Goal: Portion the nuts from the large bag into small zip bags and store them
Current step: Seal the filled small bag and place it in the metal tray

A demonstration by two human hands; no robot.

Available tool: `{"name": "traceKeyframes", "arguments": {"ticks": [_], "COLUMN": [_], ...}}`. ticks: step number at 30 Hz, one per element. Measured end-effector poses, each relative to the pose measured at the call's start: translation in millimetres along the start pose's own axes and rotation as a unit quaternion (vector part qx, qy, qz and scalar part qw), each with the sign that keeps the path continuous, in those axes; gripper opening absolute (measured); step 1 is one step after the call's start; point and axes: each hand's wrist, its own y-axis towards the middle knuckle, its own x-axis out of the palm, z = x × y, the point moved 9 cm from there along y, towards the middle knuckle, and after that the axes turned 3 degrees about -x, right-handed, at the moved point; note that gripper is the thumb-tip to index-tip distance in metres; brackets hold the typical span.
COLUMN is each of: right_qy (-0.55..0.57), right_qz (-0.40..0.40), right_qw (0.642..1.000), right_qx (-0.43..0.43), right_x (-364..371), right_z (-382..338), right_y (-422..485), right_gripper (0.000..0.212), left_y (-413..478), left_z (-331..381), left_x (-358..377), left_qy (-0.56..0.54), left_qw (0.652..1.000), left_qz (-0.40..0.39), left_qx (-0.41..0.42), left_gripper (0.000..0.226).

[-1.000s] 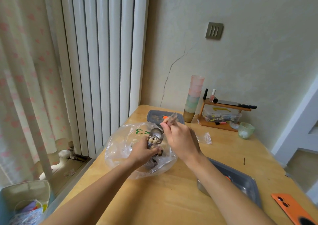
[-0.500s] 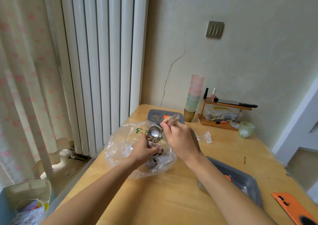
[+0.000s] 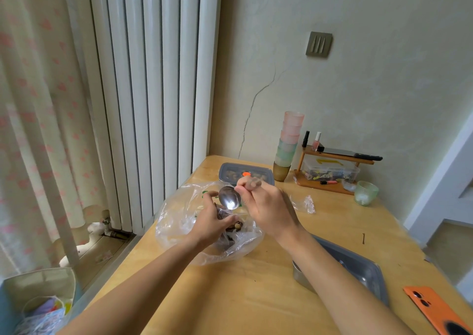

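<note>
Head view: right hand (image 3: 268, 210) pinches the spoon (image 3: 229, 201) by its handle, the shiny bowl facing the camera, just above the left hand (image 3: 212, 223). The left hand's fingers curl round a small zip bag (image 3: 226, 240) holding nuts (image 3: 237, 225). Both are over the large bag (image 3: 176, 222), crumpled open on the bench (image 3: 256, 296). Lidded container (image 3: 245, 174) behind, metal tray (image 3: 358, 268) to the right.

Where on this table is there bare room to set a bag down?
Bare wood: the near edge between the large bag and the grey tray, and the right side between that tray and the green glass. Crowded: the far corner with box, cups and shelf.
</note>
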Motion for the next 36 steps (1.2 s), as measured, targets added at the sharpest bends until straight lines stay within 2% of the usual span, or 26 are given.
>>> {"name": "traceKeyframes", "arguments": {"ticks": [4, 8, 11, 13, 15, 16, 18, 20, 21, 24, 28, 32, 36], "right_qy": [0.039, 0.057, 0.056, 0.028, -0.004, 0.004, 0.066, 0.107, 0.098, 0.02, -0.108, -0.111, -0.1], "right_qz": [-0.041, -0.037, -0.024, 0.016, 0.031, 0.007, -0.103, -0.21, -0.227, -0.233, -0.251, -0.231, -0.234], "right_qw": [0.998, 0.996, 0.998, 0.999, 0.998, 0.997, 0.983, 0.956, 0.953, 0.956, 0.947, 0.95, 0.948], "right_qx": [-0.038, -0.061, -0.027, 0.015, 0.057, 0.08, 0.135, 0.173, 0.175, 0.175, 0.167, 0.18, 0.191], "right_x": [7.3, 3.0, 1.8, -3.4, -5.1, 0.2, 24.5, 48.8, 53.3, 51.5, 39.5, 31.1, 31.9], "right_z": [-9.3, -12.9, -6.4, 2.5, 11.9, 16.8, 27.0, 33.0, 35.0, 40.3, 42.2, 38.3, 37.0], "right_y": [-4.0, -5.7, -5.4, -6.7, -9.8, -11.7, -18.5, -32.1, -36.3, -41.5, -42.2, -39.9, -41.4], "right_gripper": [0.036, 0.025, 0.032, 0.042, 0.046, 0.044, 0.039, 0.03, 0.026, 0.027, 0.031, 0.033, 0.034], "left_y": [-4.7, -2.5, -0.5, 1.3, 1.3, 0.9, 0.0, -0.2, -0.5, -0.7, -2.5, -2.8, -4.6], "left_z": [11.4, 15.8, 11.3, 4.7, 1.5, 2.2, 4.1, 1.0, -2.2, -13.3, -20.8, -21.7, -20.6], "left_x": [-6.1, -11.3, -13.4, -14.5, -20.8, -24.8, -27.8, -24.7, -23.1, -18.0, -22.2, -19.9, -18.5], "left_qy": [-0.039, -0.117, -0.087, -0.069, -0.012, 0.034, 0.13, 0.196, 0.234, 0.359, 0.419, 0.462, 0.452], "left_qw": [0.998, 0.991, 0.994, 0.997, 0.997, 0.994, 0.984, 0.974, 0.966, 0.927, 0.897, 0.876, 0.877], "left_qz": [0.03, 0.041, 0.039, 0.041, 0.077, 0.1, 0.122, 0.108, 0.095, 0.054, 0.058, 0.032, 0.008], "left_qx": [0.028, 0.054, 0.044, 0.018, -0.009, -0.015, -0.018, -0.035, -0.051, -0.092, -0.129, -0.138, -0.163], "left_gripper": [0.074, 0.074, 0.081, 0.077, 0.059, 0.046, 0.025, 0.02, 0.02, 0.027, 0.028, 0.024, 0.012]}}
